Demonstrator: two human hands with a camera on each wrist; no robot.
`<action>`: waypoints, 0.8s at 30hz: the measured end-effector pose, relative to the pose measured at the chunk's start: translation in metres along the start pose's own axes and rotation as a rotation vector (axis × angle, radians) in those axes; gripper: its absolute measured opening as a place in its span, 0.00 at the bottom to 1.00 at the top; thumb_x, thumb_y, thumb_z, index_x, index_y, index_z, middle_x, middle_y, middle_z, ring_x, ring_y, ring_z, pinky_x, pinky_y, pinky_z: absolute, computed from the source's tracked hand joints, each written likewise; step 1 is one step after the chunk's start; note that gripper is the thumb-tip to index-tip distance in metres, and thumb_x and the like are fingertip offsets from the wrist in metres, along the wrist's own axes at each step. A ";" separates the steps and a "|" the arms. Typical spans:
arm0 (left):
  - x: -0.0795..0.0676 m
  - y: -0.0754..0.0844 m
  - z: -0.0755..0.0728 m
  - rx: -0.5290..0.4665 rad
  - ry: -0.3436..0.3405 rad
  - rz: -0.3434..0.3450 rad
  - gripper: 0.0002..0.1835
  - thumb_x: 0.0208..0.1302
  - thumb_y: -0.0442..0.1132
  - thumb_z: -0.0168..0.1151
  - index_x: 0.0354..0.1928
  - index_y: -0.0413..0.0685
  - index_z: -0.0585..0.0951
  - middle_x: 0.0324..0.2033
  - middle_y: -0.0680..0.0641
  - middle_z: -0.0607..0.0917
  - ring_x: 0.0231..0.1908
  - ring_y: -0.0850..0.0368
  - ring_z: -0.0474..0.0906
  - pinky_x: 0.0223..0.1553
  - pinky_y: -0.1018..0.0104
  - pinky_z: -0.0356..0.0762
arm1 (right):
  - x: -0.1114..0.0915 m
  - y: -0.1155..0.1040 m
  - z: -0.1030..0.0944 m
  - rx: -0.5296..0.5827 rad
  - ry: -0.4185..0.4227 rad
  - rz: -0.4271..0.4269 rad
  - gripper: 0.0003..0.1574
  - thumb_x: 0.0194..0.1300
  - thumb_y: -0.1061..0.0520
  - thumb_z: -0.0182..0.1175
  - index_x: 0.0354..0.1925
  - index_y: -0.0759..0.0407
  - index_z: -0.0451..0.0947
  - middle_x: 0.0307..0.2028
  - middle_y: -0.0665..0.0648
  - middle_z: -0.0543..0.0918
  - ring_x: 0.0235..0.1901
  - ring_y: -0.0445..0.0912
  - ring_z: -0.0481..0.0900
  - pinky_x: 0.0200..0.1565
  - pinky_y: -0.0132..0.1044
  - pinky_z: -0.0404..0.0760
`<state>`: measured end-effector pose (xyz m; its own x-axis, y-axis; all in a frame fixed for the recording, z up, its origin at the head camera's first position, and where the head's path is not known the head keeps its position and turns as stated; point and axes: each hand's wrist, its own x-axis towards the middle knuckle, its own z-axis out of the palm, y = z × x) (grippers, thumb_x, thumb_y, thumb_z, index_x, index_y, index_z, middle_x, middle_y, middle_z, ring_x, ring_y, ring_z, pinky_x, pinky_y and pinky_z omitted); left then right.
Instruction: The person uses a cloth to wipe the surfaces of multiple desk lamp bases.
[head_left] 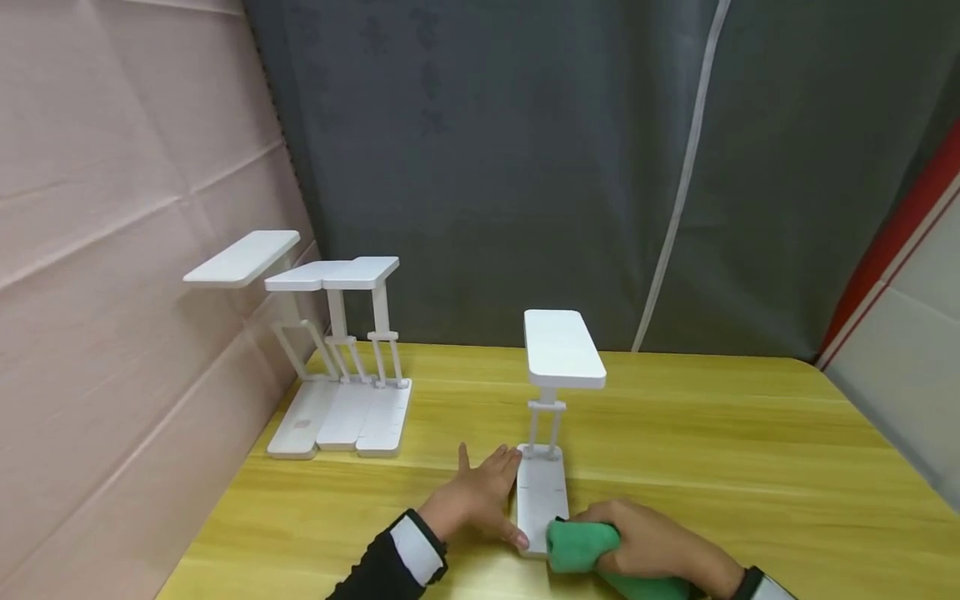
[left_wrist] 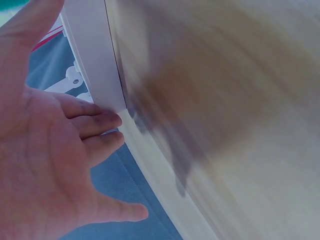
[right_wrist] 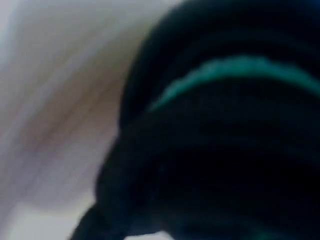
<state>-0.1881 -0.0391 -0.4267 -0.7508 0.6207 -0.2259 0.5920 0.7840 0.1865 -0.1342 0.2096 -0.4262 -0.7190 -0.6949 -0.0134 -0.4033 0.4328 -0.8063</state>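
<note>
A white folding stand (head_left: 542, 492) stands on the table, with a flat base, a hinged arm and a broad rectangular top panel (head_left: 564, 346). Along the left side of its base lies my left hand (head_left: 480, 496), fingers mostly straight and spread, thumb by the front corner. In the left wrist view, fingertips of the left hand (left_wrist: 55, 155) touch the edge of the white base (left_wrist: 95, 55). My right hand (head_left: 652, 537) grips a bunched green cloth (head_left: 577, 546) at the base's front right corner. Dark, blurred shapes and a green strip (right_wrist: 235, 70) fill much of the right wrist view.
Several similar white stands (head_left: 341, 417) stand side by side at the back left of the wood-grain table (head_left: 712, 450). A pale pink cloth wall (head_left: 135, 275) rises along the left, and a dark grey curtain (head_left: 465, 167) hangs behind the table.
</note>
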 end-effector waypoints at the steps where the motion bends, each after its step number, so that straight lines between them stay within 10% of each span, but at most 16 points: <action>1: 0.001 -0.001 -0.001 -0.005 0.011 -0.001 0.64 0.38 0.70 0.68 0.73 0.42 0.55 0.72 0.47 0.57 0.71 0.53 0.47 0.61 0.28 0.41 | -0.001 -0.001 0.000 0.038 -0.038 -0.036 0.25 0.50 0.69 0.63 0.46 0.52 0.84 0.36 0.40 0.83 0.29 0.31 0.74 0.30 0.28 0.75; 7: 0.000 -0.004 0.006 -0.055 0.036 0.011 0.63 0.38 0.69 0.70 0.72 0.41 0.57 0.71 0.45 0.59 0.71 0.52 0.51 0.60 0.27 0.46 | 0.002 -0.016 -0.003 0.174 -0.190 -0.089 0.13 0.65 0.63 0.56 0.41 0.49 0.83 0.27 0.40 0.77 0.24 0.30 0.71 0.24 0.25 0.73; 14: 0.002 -0.003 0.014 -0.106 0.084 0.026 0.63 0.36 0.68 0.72 0.72 0.42 0.57 0.70 0.46 0.60 0.70 0.52 0.52 0.59 0.27 0.46 | 0.040 -0.020 -0.009 -0.614 0.288 0.014 0.32 0.43 0.62 0.66 0.51 0.50 0.82 0.34 0.44 0.79 0.26 0.35 0.73 0.24 0.32 0.74; 19: 0.002 0.000 0.008 -0.127 0.073 0.027 0.64 0.36 0.67 0.72 0.72 0.41 0.56 0.71 0.45 0.60 0.71 0.51 0.51 0.59 0.27 0.47 | 0.057 -0.011 0.007 -0.897 0.332 0.102 0.32 0.42 0.57 0.71 0.51 0.54 0.82 0.32 0.53 0.80 0.24 0.44 0.78 0.22 0.37 0.78; 24: -0.001 0.001 0.004 -0.083 0.052 0.003 0.64 0.35 0.67 0.72 0.72 0.39 0.57 0.71 0.45 0.59 0.71 0.51 0.51 0.61 0.29 0.48 | 0.052 -0.016 0.010 -0.862 0.230 0.057 0.33 0.42 0.59 0.69 0.52 0.52 0.82 0.34 0.52 0.79 0.22 0.38 0.74 0.23 0.35 0.77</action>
<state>-0.1861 -0.0390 -0.4300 -0.7645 0.6201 -0.1762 0.5696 0.7778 0.2657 -0.1593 0.1609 -0.4199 -0.8094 -0.5668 0.1534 -0.5821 0.8089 -0.0826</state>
